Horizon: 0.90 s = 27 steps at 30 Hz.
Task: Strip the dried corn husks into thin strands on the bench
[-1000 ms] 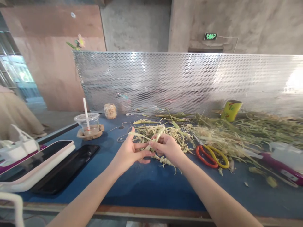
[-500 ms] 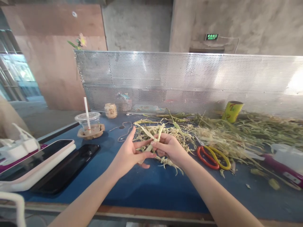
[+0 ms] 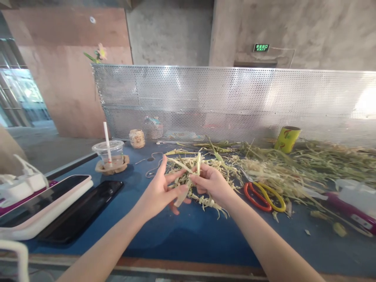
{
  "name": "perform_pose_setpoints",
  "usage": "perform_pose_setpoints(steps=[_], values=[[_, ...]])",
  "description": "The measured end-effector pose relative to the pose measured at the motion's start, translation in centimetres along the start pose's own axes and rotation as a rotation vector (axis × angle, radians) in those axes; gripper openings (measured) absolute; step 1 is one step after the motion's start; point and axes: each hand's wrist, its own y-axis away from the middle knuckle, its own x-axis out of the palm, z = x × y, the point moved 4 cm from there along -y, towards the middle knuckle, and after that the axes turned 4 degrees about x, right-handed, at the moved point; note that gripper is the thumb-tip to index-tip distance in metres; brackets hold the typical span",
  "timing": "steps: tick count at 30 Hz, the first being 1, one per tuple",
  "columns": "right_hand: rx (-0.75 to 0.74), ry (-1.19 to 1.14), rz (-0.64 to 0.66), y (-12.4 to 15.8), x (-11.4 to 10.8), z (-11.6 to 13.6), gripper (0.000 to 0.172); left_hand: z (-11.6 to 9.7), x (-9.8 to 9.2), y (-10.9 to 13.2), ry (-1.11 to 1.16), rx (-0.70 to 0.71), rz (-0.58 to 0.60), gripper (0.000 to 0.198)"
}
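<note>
Over the middle of the table, my right hand (image 3: 210, 180) pinches a few pale green dried leaf strips (image 3: 199, 162) where they cross. One strip end stands upright above its fingertips and another slants to the upper left. My left hand (image 3: 160, 192) is close beside it on the left, index finger pointing up and the other fingers apart. A flat strip end (image 3: 179, 199) runs down by its thumb; whether the thumb presses on it is hard to make out. Behind and below both hands lies a heap of knotted, shredded leaf pieces (image 3: 226, 168).
Red-and-yellow-handled scissors (image 3: 264, 196) lie right of my right hand. Long dried leaves (image 3: 331, 160) spread around a yellow tube (image 3: 288, 139). At left are a lidded cup (image 3: 113, 152), a black phone (image 3: 85, 209) and chargers (image 3: 26, 182). A perforated metal screen (image 3: 188, 100) closes the back.
My left thumb has drawn back a little to the left, and the flat strip end now shows below it. The right hand keeps its pinch; the upright strip has turned slightly.
</note>
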Motion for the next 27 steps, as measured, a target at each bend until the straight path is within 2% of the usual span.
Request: perform_pose_setpoints(steps=[3, 7, 15, 18, 22, 25, 27], values=[[0.026, 0.162, 0.027, 0.1, 0.4, -0.2, 0.025, -0.5, -1.1, -0.4, -0.100, 0.101, -0.062, 0.107], [0.047, 0.205, 0.092, 0.5, 1.0, -0.2, 0.023, -0.5, -1.2, -0.4, -0.175, 0.124, -0.123, 0.103], [0.035, 0.046, -0.106, 0.3, 0.4, -0.5, 0.024, -1.2, -1.8, 0.0, -0.250, 0.174, -0.242, 0.098], [0.013, 0.000, -0.086, 0.1, 0.4, -0.4, 0.024, -1.4, -2.0, -0.2, -0.211, 0.195, -0.261, 0.099], [0.009, -0.125, 0.008, 0.2, 0.6, -0.1, 0.026, -0.9, -1.8, -0.5, -0.100, 0.138, -0.263, 0.103], [0.048, -0.194, -0.052, 0.2, 0.3, -0.2, 0.025, -0.1, -1.0, -0.5, 0.032, 0.037, -0.195, 0.109], [0.088, -0.210, -0.088, 0.2, 0.2, -0.4, 0.024, 0.2, -0.5, -0.5, 0.085, 0.007, -0.190, 0.113]])
